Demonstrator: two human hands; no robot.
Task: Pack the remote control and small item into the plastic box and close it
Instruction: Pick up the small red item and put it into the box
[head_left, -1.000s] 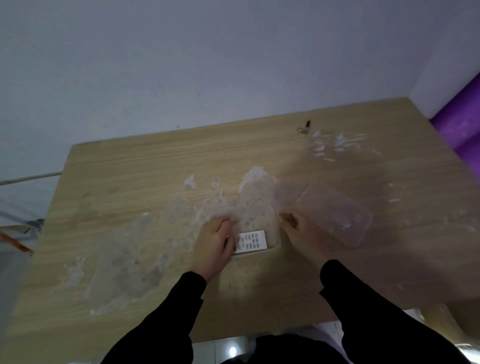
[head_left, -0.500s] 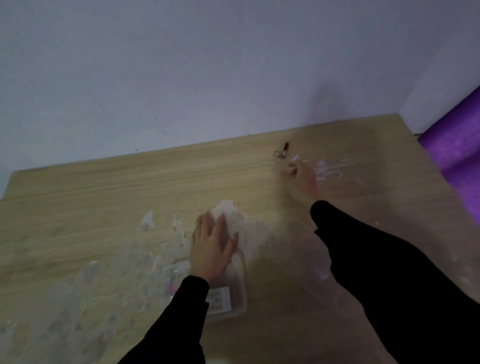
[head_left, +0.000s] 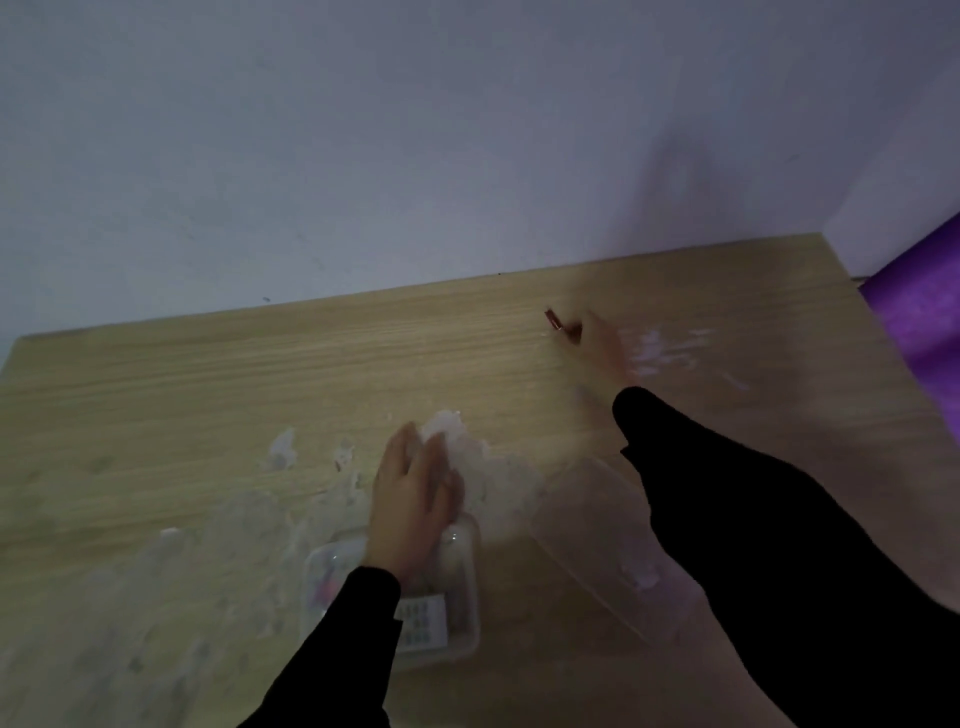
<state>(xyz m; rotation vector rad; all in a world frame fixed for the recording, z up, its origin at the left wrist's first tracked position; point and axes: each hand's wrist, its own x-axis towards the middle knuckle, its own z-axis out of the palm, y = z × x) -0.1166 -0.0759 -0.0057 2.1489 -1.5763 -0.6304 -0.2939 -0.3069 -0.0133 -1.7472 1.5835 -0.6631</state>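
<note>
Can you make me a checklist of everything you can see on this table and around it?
Surface: wooden table, smeared with white patches.
Job's things: clear box open, remote inside; lid lying beside it; small red item by the far edge.
Clutter: nothing seen.
Hands: left hand flat over the box; right hand at the red item, grip blurred.
Cables: nothing seen.
Surroundings: pale wall, purple roll.

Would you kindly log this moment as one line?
right hand: at small item | left hand: on plastic box | remote control: inside | lid: off
</note>
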